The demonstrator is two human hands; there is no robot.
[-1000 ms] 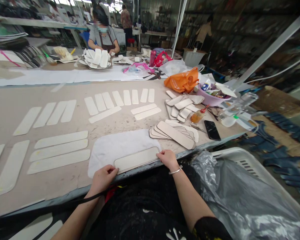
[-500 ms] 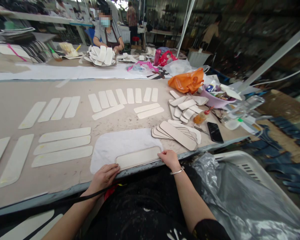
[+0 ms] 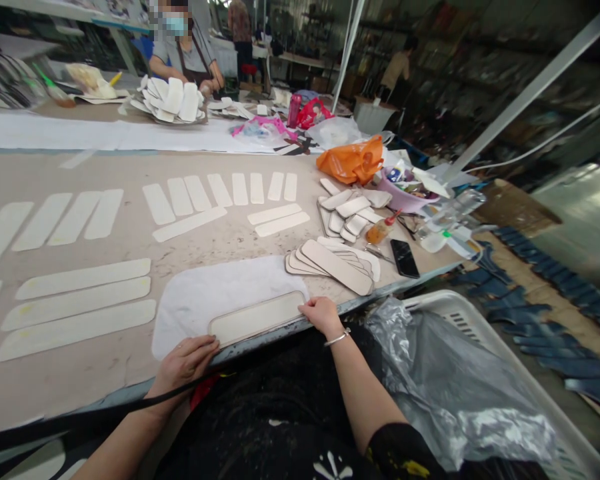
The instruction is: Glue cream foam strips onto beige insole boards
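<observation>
A long cream panel (image 3: 258,319) with rounded corners and a darker rim lies along the table's front edge, partly over a white sheet (image 3: 190,297). My left hand (image 3: 187,360) grips its left end, fingertips pressed together at the near corner. At the other end, my right hand (image 3: 323,315) pinches the panel's right edge between thumb and fingers. Just beyond that hand sits a fanned stack of similar panels (image 3: 336,265). Bare cream strips (image 3: 80,303) lie in a group to the left. What is beneath the held panel is hidden.
Shorter strips (image 3: 240,189) are spread across the table. At the right are loose pieces (image 3: 353,207), an orange bag (image 3: 350,162), a glue bottle (image 3: 379,231), a purple basin (image 3: 410,198) and a phone (image 3: 405,258). A plastic-lined crate (image 3: 473,300) stands below. A masked co-worker (image 3: 185,57) works opposite.
The view has shifted, so the table's contents appear farther left. Both hands keep the same hold on the panel's two ends, and the panel stays in nearly the same place on the sheet.
</observation>
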